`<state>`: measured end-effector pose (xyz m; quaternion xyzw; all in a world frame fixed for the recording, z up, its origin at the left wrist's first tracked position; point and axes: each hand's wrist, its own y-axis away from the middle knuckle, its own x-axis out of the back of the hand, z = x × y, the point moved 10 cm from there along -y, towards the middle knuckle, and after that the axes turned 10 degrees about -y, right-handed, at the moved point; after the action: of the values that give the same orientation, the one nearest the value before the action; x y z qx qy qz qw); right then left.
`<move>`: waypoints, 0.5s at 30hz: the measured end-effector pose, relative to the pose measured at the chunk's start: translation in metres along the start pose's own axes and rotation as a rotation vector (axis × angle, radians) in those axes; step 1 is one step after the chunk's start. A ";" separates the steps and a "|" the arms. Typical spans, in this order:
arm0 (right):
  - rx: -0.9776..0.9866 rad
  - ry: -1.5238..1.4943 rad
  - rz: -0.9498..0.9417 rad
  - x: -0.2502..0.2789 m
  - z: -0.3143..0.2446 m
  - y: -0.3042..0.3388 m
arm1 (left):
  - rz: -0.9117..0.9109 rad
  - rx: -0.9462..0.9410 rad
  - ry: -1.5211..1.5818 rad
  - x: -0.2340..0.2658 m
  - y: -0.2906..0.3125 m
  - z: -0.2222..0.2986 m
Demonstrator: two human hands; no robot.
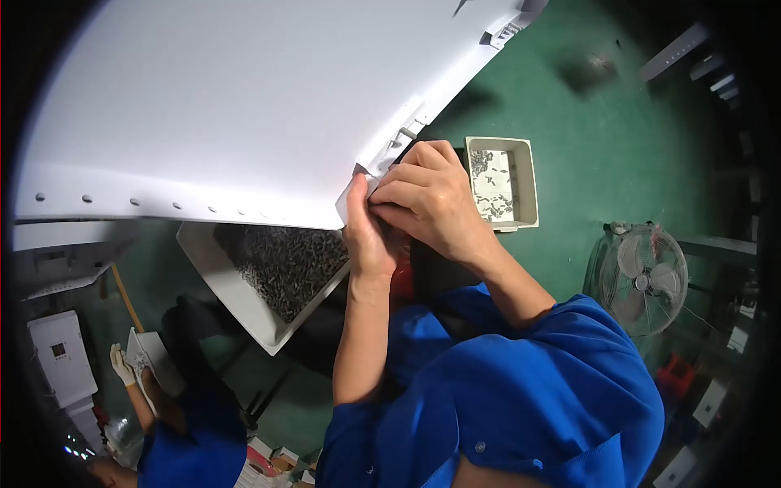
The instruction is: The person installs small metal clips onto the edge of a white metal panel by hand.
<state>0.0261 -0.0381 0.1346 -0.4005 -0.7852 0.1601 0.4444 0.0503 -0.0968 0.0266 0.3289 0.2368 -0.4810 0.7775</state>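
Observation:
A large white panel [203,98] with a row of holes along its near edge fills the upper left. My left hand [370,240] grips its near right corner, thumb laid along the edge and the other fingers mostly hidden. Close beside it, my right hand [435,195] is closed in a pinch at the panel's side edge; whatever sits between its fingertips is hidden. Just beyond the right knuckles, a small metal pin [404,135] sticks out of a slotted bracket [390,154] on that edge.
Under the panel stands a pale bin [236,305] heaped with small dark metal pieces [301,264]. A beige bin [527,183] with scattered pieces lies to the right, near a floor fan [643,281]. At lower left, a co-worker's gloved hand [122,364] touches a white tray [167,366].

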 end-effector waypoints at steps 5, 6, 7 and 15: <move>-0.059 0.097 -0.168 0.001 0.005 0.002 | -0.016 0.060 -0.022 -0.004 -0.003 -0.013; -0.052 -0.043 -0.071 0.012 0.006 0.002 | -0.018 0.074 -0.011 -0.004 -0.003 -0.015; -0.042 -0.185 0.023 0.023 0.008 0.004 | -0.017 0.085 0.001 -0.006 -0.003 -0.016; -0.159 -0.023 0.261 0.073 0.033 0.012 | 0.050 0.034 -0.342 -0.016 -0.008 -0.017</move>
<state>-0.0157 0.0294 0.1509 -0.5311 -0.7416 0.1585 0.3779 0.0352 -0.0773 0.0234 0.2610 0.0846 -0.5142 0.8126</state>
